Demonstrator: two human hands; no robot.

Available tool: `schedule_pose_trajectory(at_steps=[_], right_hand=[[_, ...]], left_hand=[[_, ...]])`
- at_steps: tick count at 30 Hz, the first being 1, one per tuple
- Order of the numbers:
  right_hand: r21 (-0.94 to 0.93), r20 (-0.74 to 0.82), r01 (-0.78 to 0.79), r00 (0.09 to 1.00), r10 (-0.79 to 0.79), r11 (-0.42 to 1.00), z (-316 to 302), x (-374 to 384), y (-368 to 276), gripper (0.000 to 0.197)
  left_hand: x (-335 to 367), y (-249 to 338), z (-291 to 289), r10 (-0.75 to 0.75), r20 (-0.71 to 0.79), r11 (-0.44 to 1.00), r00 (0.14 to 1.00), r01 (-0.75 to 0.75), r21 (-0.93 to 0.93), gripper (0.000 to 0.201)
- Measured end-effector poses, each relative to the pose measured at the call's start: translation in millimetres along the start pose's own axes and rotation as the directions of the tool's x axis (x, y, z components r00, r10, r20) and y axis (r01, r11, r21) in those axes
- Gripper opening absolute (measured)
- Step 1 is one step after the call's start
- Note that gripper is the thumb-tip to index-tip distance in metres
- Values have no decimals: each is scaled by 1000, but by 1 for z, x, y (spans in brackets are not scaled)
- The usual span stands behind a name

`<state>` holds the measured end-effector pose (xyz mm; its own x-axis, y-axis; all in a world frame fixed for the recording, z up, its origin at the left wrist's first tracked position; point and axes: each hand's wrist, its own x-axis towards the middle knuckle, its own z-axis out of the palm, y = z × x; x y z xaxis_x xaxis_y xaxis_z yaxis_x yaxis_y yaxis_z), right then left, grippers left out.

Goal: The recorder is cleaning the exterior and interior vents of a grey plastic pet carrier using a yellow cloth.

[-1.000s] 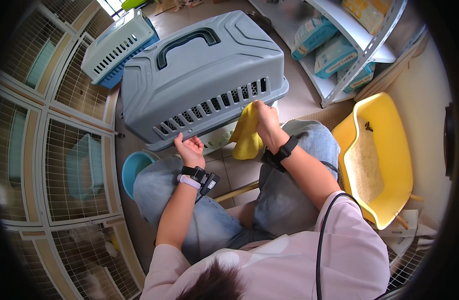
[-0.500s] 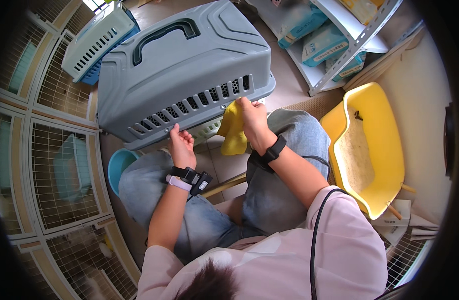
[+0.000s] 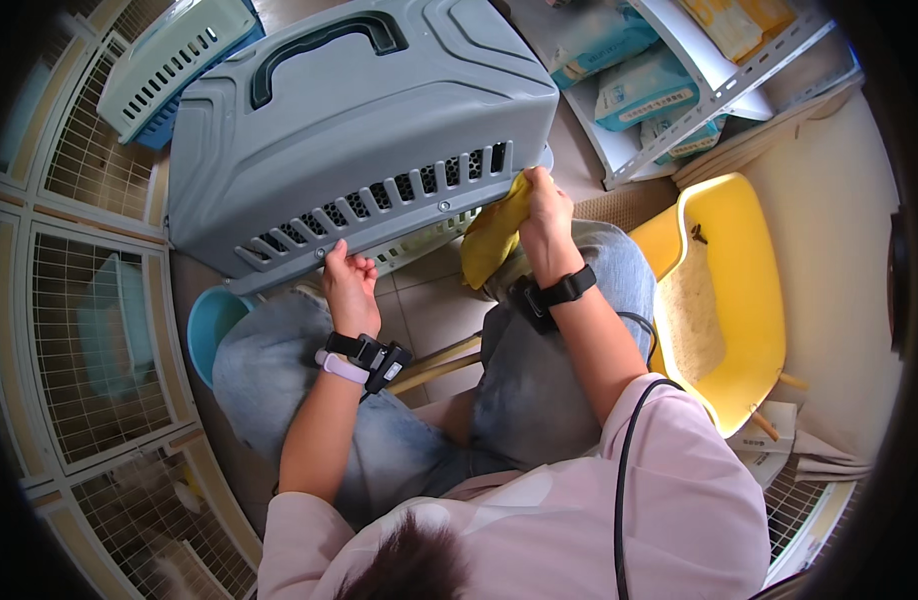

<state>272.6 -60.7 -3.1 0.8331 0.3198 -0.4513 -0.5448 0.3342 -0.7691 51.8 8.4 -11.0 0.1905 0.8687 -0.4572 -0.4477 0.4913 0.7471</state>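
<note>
A large grey pet carrier (image 3: 379, 120) with a dark handle and a row of slots along its near side stands in front of me. Below its grey rim shows a pale green slotted part (image 3: 424, 240). My left hand (image 3: 350, 287) has its thumb on the rim at the left, with the fingers curled at the edge. Near the rim's right corner, my right hand (image 3: 547, 215) pinches a yellow cloth (image 3: 494, 235) against the edge. The cloth's loose end hangs down, and part of it is hidden by my fingers.
A yellow litter tray (image 3: 769, 290) holding sandy litter stands at the right. Wire-front cages (image 3: 99, 350) line the left, beside a blue basin (image 3: 211, 320). Another carrier (image 3: 174, 70) is behind at the left. A white shelf (image 3: 714, 85) with bagged packs stands far right.
My right hand has slid the yellow cloth rightward along the rim toward the corner. My left hand stays at the rim. The whole view has shifted slightly.
</note>
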Motion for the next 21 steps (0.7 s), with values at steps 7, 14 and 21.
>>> schedule_pose_trajectory(at_steps=[7,14,21], right_hand=[[-19,34,2,999,-1,1000,-7,7,10,7],[44,-32,115,993,-113,992,-8,15,0,9],[52,-12,71,997,-71,996,-7,16,-1,11]], left_hand=[[0,-1,2,14,-2,1000,1000,-14,3,22],[0,-1,1,15,-1,1000,1000,-15,-2,21],[5,-5,-3,15,31,1000,999,-14,-10,20]])
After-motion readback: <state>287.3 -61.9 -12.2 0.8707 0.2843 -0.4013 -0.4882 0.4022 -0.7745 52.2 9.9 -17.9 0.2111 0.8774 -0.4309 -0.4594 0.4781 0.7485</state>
